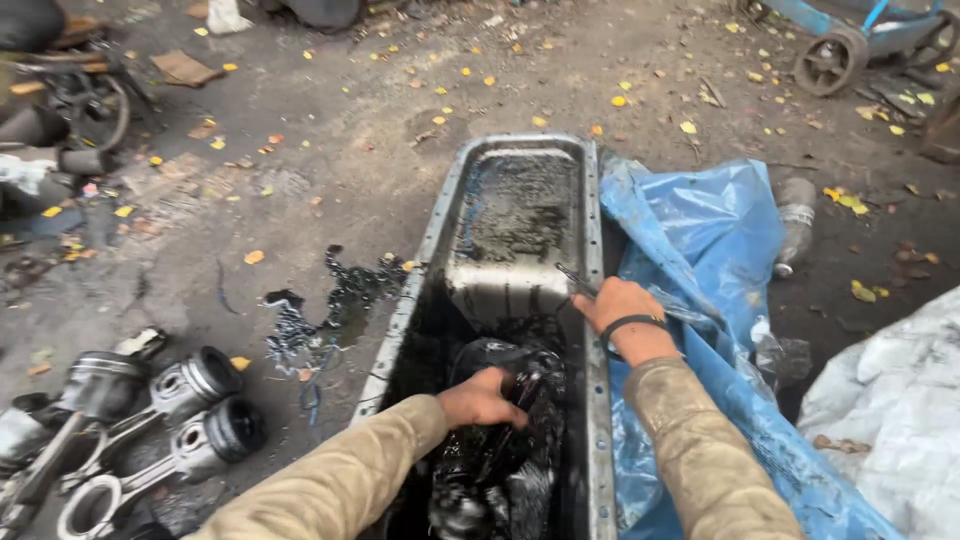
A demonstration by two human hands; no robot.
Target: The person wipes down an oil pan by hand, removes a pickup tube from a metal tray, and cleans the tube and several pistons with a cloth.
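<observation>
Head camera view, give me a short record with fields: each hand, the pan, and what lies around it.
left hand: on a black oily part inside the pan
right hand: on the pan's right rim, holding a thin metal tool
oil pan: long, metal, oil-blackened
right of pan: blue plastic sheet
left of pan: pistons with connecting rods
ground: spilled oil

A dull grey metal oil pan (520, 200), slick with glossy black oil, sits beside crinkled shiny blue plastic sheeting (700, 230) on rough, matt, oil-stained ground (330, 120), near smooth bright-metal pistons (190, 385) and a wet, black, glistening part (500, 470).
</observation>
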